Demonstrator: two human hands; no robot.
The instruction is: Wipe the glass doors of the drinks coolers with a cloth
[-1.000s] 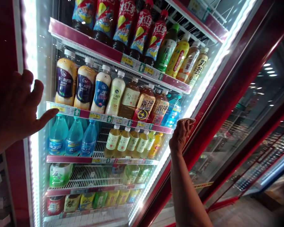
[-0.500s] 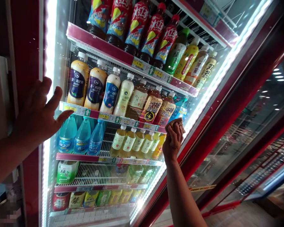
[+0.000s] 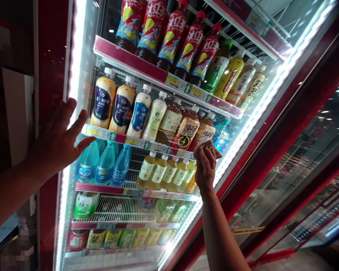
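your right hand [image 3: 205, 169] is gripping a crumpled brown cloth [image 3: 216, 150], right of the frame's center; since a second ago it is moving left off the right light strip [image 3: 255, 113], now overlapping a tan-labelled bottle [image 3: 206, 131]. your left hand [image 3: 55, 139], center left, is still spreading wide near the left light strip [image 3: 77, 56].

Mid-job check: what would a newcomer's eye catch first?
Probably the red-labelled plastic bottles on the high magenta-edged shelf, between bright white light strips. Next, the right hand holding a crumpled brown cloth right of centre. Then the left hand, fingers spread by the left strip.
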